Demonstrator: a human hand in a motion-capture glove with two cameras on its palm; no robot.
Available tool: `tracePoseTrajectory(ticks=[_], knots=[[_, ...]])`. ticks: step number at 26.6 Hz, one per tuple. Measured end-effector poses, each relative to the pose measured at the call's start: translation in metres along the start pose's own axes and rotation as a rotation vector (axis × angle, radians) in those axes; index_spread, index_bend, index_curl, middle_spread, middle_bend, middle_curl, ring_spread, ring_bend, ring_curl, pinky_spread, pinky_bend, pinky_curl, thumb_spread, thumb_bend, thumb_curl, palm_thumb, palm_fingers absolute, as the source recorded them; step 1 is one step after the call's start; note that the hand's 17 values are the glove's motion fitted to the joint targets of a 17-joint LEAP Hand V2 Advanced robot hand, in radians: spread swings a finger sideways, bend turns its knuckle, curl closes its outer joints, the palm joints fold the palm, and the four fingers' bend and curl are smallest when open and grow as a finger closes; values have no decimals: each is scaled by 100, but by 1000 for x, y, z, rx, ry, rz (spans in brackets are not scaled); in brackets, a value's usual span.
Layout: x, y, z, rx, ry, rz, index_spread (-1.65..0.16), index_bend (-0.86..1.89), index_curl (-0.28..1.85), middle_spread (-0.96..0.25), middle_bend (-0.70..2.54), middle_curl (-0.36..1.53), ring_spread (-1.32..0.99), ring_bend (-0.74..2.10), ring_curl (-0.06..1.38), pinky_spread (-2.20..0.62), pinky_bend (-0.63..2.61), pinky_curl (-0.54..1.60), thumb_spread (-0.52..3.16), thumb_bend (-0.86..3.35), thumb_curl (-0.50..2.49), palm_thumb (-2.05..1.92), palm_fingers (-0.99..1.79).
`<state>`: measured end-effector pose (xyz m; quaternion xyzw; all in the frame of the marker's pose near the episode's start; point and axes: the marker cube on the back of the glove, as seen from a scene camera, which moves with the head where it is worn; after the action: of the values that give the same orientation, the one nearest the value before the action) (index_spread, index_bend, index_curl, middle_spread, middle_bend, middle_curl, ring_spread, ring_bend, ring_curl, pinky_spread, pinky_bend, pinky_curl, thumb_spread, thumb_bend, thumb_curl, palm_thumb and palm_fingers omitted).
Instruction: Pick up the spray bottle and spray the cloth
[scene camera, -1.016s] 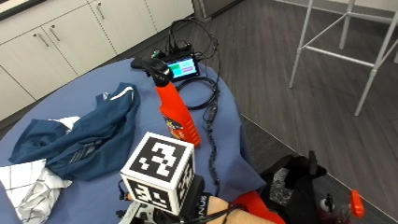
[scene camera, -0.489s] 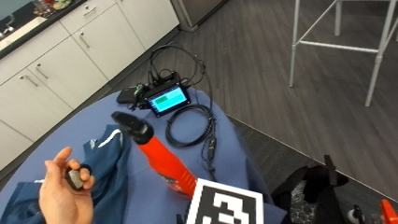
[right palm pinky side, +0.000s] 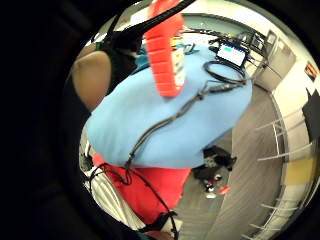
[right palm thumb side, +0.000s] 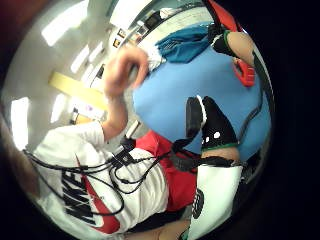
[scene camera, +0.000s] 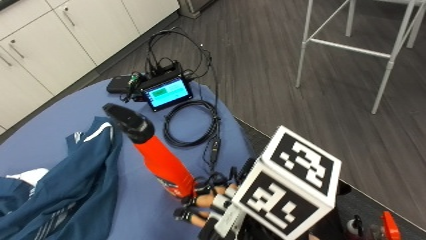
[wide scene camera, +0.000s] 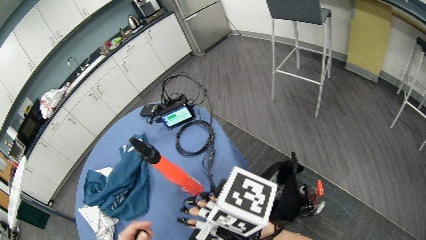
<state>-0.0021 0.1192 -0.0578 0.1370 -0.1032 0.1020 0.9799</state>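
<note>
One red spray bottle (scene camera: 158, 159) and one blue cloth (scene camera: 63, 187) are seen on the surface (scene camera: 80, 107); the bottle's base is gripped by the right hand (scene camera: 206, 202). The bare hand raised half a second earlier is no longer seen in the outside view.

Kitchen-type room: dark wood-look floor (scene camera: 286, 100), white cabinets (wide scene camera: 100, 95) along the wall, fridge (wide scene camera: 200, 22), metal-legged stools (wide scene camera: 296, 45), round blue surface (scene camera: 73, 112).

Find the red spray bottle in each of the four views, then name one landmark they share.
Outside view: spray bottle tilted over the blue table, beside the dark blue cloth.
Wide outside view: bottle mid-table.
Little finger side palm view: bottle over the table.
Thumb side palm view: only a red sliver at the table edge.
Shared landmark: the blue table.
</note>
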Motion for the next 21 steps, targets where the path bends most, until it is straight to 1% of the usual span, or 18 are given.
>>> tracePoseTrajectory(ticks=[5,12,17,21], knots=[[41,-4,-15,150,-64,140,-33,16,31,-6,24,30,0,21,24,19,31,21,113,27,32,67,80],[95,-8,0,339,-265,303,-33,13,30,-6,22,32,0,21,26,19,33,23,116,22,34,68,80],[144,-25,26,376,-528,404,-33,9,28,-5,20,32,0,24,28,18,36,25,114,16,34,65,78],[171,-23,55,385,-699,480,-33,8,26,-5,20,34,0,26,30,17,40,27,111,10,32,62,75]])
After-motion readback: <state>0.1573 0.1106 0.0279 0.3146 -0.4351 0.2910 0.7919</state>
